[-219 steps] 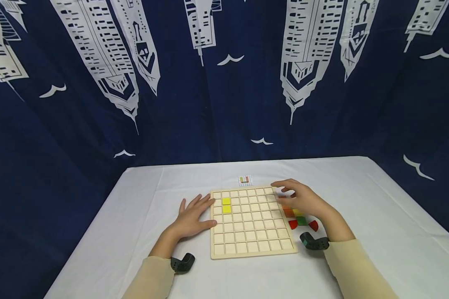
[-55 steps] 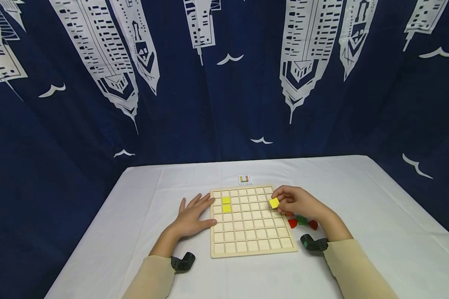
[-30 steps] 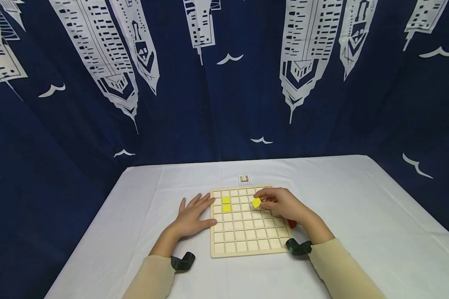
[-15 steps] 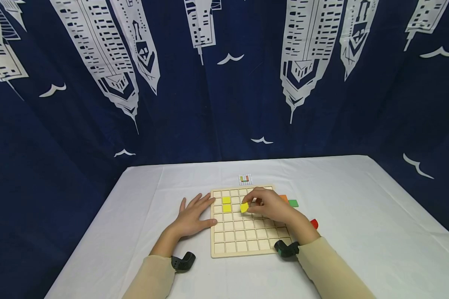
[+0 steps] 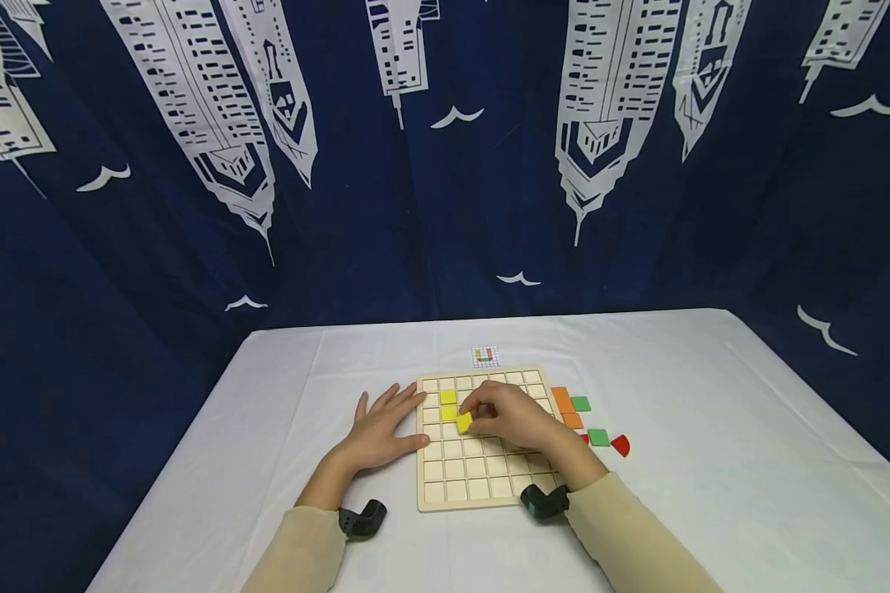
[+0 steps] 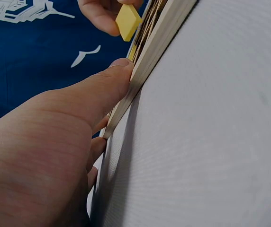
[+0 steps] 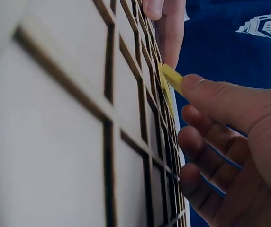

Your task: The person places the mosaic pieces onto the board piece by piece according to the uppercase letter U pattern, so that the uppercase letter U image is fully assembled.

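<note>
A wooden grid board (image 5: 482,501) lies on the table, with two yellow square tiles (image 5: 448,397) in neighbouring cells of one column near its left side. My right hand (image 5: 515,416) pinches a third yellow tile (image 5: 465,423) between thumb and fingers, tilted just above the board beside the lower placed tile. In the right wrist view that held tile (image 7: 172,77) sits at the thumb tip. My left hand (image 5: 381,432) rests at the board's left edge, fingers spread and fairly straight. Its thumb (image 6: 102,90) touches the board's side in the left wrist view.
Right of the board lie orange tiles (image 5: 563,400), green tiles (image 5: 598,437) and red quarter-round pieces (image 5: 620,445). A small card with a coloured grid pattern (image 5: 485,357) lies behind the board. A dark blue printed curtain (image 5: 415,206) hangs behind the white table (image 5: 326,387).
The right hand picked up a yellow tile from the pieces at right and carried it leftward over the board to the placed yellow tiles. My left hand stayed at the board's edge.
</note>
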A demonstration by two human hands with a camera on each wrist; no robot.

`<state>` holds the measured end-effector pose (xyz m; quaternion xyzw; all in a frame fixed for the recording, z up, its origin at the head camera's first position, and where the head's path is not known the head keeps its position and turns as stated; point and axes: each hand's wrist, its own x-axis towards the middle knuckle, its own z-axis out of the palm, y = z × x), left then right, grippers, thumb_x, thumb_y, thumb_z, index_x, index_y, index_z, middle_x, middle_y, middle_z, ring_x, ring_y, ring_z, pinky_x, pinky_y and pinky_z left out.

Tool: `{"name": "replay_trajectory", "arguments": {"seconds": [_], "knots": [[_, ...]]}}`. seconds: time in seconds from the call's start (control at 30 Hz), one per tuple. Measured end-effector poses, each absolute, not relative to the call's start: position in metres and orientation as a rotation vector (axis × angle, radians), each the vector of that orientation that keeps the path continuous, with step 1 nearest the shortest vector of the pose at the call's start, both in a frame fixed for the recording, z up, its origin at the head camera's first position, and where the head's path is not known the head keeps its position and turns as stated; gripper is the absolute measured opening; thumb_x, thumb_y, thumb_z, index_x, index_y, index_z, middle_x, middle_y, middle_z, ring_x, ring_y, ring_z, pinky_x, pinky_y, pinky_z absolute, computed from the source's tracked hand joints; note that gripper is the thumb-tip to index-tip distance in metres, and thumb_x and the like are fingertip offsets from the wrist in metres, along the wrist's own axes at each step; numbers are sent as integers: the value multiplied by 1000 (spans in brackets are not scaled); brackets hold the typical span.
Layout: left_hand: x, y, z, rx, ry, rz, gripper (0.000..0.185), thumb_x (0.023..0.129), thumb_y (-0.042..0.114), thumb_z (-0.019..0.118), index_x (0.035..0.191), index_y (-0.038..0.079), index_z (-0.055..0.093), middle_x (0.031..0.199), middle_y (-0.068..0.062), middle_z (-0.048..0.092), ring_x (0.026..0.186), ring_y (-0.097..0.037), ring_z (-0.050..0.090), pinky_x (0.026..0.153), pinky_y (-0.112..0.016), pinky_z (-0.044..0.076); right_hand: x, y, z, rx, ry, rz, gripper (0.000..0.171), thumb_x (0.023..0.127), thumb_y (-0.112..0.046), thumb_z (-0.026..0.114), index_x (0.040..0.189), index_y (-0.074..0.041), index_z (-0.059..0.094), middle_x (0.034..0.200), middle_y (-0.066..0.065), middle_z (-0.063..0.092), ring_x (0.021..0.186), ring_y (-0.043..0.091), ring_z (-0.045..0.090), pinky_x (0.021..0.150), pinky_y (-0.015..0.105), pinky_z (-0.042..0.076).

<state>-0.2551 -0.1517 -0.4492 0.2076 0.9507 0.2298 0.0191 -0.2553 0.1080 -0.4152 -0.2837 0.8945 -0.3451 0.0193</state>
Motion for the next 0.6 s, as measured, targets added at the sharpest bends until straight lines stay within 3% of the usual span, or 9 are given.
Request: {"name": "replay_trajectory", "arguments": {"seconds": [0.6], "knots": [[-254,-151,-447,630,2953,700,73,85,54,63,148,27,38,160,4,25,151,-28,13,115,-64,-7,-254,91,-419,-926,2864,-891,19,78,-16,78,95,-18,71,91,-5,65,79,9,56,72,23,47]]}}
